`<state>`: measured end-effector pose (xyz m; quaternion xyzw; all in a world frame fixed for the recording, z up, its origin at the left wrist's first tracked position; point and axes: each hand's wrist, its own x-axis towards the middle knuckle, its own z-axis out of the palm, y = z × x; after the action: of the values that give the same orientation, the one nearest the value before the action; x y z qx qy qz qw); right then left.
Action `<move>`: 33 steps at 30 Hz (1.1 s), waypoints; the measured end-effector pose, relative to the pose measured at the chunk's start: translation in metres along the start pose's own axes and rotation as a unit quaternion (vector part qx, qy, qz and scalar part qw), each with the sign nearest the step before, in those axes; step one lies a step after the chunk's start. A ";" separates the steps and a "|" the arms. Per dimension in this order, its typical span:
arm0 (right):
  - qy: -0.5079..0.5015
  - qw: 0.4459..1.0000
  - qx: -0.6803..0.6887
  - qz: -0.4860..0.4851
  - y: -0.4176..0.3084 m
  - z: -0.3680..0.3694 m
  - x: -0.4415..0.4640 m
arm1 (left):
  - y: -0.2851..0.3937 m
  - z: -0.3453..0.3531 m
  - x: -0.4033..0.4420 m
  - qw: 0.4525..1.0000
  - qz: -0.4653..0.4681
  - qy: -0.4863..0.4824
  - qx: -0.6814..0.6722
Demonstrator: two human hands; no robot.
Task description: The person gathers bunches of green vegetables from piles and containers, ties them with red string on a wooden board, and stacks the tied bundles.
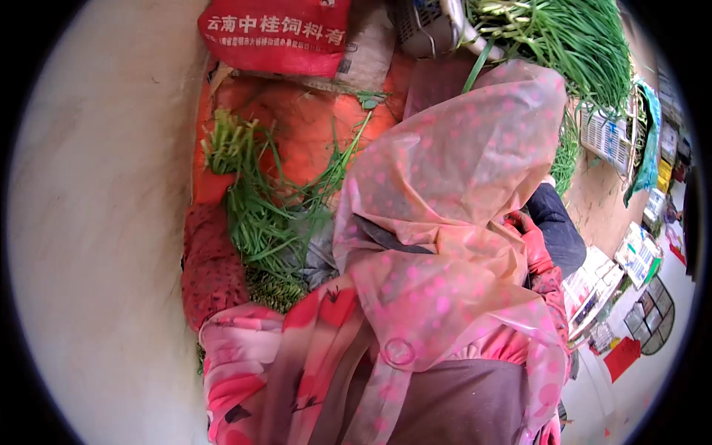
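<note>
My left hand [215,188], in an orange-red glove, is closed around a bunch of chives [271,215]. The pale cut ends stick up above the fist and the long green leaves droop to its right. At the other side, my right hand [532,239], in a red glove, rests by the edge of a translucent pink-dotted apron [452,148] and dark trousers [556,230]. Its fingers are curled, and whatever is in them is hidden. An orange sheet [297,159] with loose leaves on it lies beyond the left hand.
A red sack [278,37] with white lettering lies at the top. Beside it is a grey plastic basket [423,30]. A big heap of chives [571,44] fills the upper right, above a white crate [604,137]. A pale wall or floor surface [104,222] borders the left.
</note>
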<state>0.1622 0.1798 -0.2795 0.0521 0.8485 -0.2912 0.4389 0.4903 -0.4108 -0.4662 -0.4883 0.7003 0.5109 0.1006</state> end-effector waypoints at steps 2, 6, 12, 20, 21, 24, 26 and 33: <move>-0.004 0.999 -0.045 -0.020 0.010 -0.003 0.013 | 0.012 -0.021 -0.008 0.998 0.005 0.018 -0.060; -0.026 0.990 -0.134 -0.027 -0.005 -0.002 0.020 | 0.102 -0.043 -0.016 0.995 0.055 -0.003 -0.083; -0.045 0.997 -0.028 -0.052 0.024 0.000 0.037 | 0.371 -0.035 -0.043 0.960 0.271 0.004 0.066; -0.029 0.996 0.034 -0.077 0.044 0.008 0.048 | 0.645 0.062 -0.094 0.661 0.678 0.005 0.320; -0.021 0.996 0.042 -0.082 0.054 0.011 0.053 | 0.664 0.086 -0.103 0.635 0.693 0.012 0.342; -0.040 0.997 0.029 -0.065 0.051 0.010 0.053 | 0.693 0.165 -0.089 0.603 0.645 0.011 0.469; -0.040 0.996 0.015 -0.072 0.051 0.009 0.053 | 0.681 0.219 -0.053 0.614 0.619 0.007 0.489; -0.062 0.991 0.091 -0.074 0.077 0.010 0.064 | 0.626 0.324 0.020 0.660 0.644 0.174 0.346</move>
<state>0.1566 0.2271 -0.3685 0.0106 0.7911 -0.4013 0.4616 -0.1282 -0.1578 -0.2407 0.0750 0.9707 0.0745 -0.2157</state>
